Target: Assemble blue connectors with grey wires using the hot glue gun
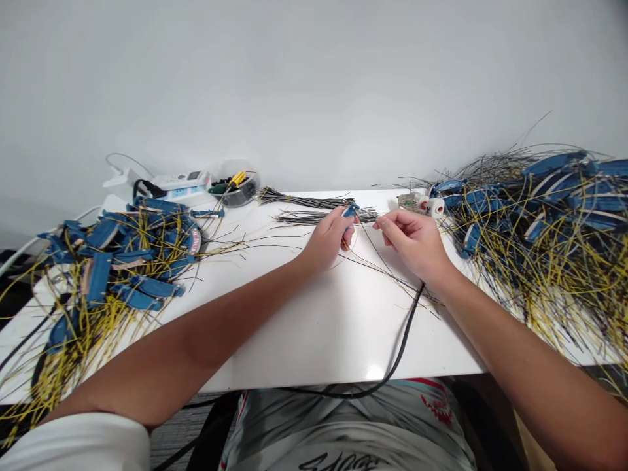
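Observation:
My left hand (330,237) is closed around a small blue plastic part (350,210), most of which its fingers hide. Thin black and yellow wires (380,267) trail from that part down and to the right across the white table. Just right of it, my right hand (411,237) is closed, with thumb and index fingertip together. Whatever those fingertips hold, if anything, is too small to make out. A thick black cable (411,314) emerges below my right wrist and curves to the table's front edge. Behind my left hand lie bundles of dark wires (304,198).
On the left is a heap of blue parts with yellow wires (101,275). A larger such heap (554,261) spreads on the right. A power strip (181,186) and a clear bowl (243,191) with yellow-handled tool stand back left. White spools (434,208) sit behind my right hand.

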The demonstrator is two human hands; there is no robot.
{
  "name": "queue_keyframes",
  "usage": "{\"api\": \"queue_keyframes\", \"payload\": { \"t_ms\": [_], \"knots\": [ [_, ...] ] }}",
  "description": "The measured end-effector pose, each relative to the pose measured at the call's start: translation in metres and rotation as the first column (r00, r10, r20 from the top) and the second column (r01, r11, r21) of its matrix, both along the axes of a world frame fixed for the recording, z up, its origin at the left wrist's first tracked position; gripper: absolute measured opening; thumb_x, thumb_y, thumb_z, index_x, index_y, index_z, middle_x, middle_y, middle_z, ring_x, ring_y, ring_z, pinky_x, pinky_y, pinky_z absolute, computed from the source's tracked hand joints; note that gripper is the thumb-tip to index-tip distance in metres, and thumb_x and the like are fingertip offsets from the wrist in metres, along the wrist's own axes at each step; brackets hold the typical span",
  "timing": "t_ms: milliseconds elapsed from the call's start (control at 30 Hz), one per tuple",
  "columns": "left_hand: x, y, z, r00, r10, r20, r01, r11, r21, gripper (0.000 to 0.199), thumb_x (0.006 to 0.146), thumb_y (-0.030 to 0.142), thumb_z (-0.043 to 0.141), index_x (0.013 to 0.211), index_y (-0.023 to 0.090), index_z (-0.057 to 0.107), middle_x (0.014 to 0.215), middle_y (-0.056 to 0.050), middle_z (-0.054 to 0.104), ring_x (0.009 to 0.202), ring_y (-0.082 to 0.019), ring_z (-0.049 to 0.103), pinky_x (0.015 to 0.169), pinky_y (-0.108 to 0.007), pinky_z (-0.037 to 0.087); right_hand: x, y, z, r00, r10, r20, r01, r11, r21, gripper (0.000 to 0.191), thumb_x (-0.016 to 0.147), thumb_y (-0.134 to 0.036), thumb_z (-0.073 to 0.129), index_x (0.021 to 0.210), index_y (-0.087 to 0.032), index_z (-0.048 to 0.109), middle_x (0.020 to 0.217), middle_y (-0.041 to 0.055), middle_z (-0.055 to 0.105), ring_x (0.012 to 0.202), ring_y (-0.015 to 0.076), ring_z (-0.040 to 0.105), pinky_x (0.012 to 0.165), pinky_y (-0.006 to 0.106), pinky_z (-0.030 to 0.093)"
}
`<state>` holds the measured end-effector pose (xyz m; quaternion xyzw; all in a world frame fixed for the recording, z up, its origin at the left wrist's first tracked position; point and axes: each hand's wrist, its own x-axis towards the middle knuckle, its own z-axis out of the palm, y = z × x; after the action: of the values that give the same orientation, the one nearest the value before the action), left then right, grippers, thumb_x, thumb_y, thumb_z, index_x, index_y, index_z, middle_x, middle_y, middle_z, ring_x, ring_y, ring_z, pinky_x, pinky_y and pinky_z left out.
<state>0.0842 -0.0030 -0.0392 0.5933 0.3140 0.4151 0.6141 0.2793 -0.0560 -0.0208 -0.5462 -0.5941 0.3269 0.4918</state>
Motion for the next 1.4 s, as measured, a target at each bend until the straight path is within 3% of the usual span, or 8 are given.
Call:
{"api": "queue_keyframes", "payload": {
  "t_ms": [300,567,967,1167,1400],
  "knots": [
    [0.000,-0.001,0.001,1.000,-0.018,-0.018,0.018,1.000,0.000,0.020,0.105,0.036,0.047,0.097,0.020,0.056,0.072,0.002,0.048,0.066,-0.012,0.048,0.061,-0.023,0.045,0.000,0.001,-0.006,0.994,-0.074,0.079,0.066,0.993,0.099,0.028,0.095,-0.045,0.073,0.088,-0.019,0.079,0.068,0.0019,0.068,0.064,0.0163,0.058,0.065,0.032,0.044],
    [0.001,-0.002,0.000,0.999,-0.046,-0.010,0.046,0.999,0.015,0.026,0.108,0.042,0.046,0.098,0.020,0.056,0.073,0.002,0.048,0.067,-0.012,0.048,0.062,-0.024,0.043,-0.003,0.000,-0.007,0.994,-0.095,0.061,0.090,0.992,0.085,0.027,0.095,-0.044,0.073,0.089,-0.019,0.080,0.069,0.0022,0.070,0.059,0.0141,0.053,0.061,0.030,0.041],
    [-0.001,-0.006,0.004,0.994,-0.061,-0.093,0.073,0.989,0.128,0.039,0.111,0.051,0.041,0.093,0.020,0.056,0.075,0.000,0.051,0.072,-0.014,0.050,0.068,-0.026,0.044,-0.006,-0.004,-0.005,0.983,0.118,0.140,-0.116,0.993,-0.020,0.022,0.097,-0.034,0.066,0.082,-0.019,0.070,0.073,0.0015,0.066,0.066,0.0151,0.054,0.063,0.030,0.038],
    [-0.001,-0.007,0.005,0.990,-0.070,-0.126,0.089,0.985,0.148,0.040,0.112,0.052,0.040,0.092,0.021,0.054,0.075,0.000,0.050,0.072,-0.014,0.049,0.069,-0.028,0.042,-0.005,-0.004,-0.004,0.982,0.116,0.151,-0.115,0.993,-0.014,0.023,0.098,-0.036,0.065,0.083,-0.019,0.069,0.072,0.0000,0.061,0.066,0.0142,0.048,0.063,0.030,0.036],
    [-0.002,-0.011,0.004,0.969,0.017,-0.248,0.047,0.967,0.252,0.043,0.112,0.057,0.037,0.095,0.022,0.055,0.076,0.000,0.049,0.071,-0.016,0.049,0.069,-0.031,0.042,-0.005,-0.003,-0.004,0.979,0.113,0.169,-0.114,0.993,-0.004,0.021,0.097,-0.033,0.064,0.081,-0.019,0.067,0.072,-0.0001,0.059,0.068,0.0141,0.048,0.064,0.029,0.036]
  ]
}}
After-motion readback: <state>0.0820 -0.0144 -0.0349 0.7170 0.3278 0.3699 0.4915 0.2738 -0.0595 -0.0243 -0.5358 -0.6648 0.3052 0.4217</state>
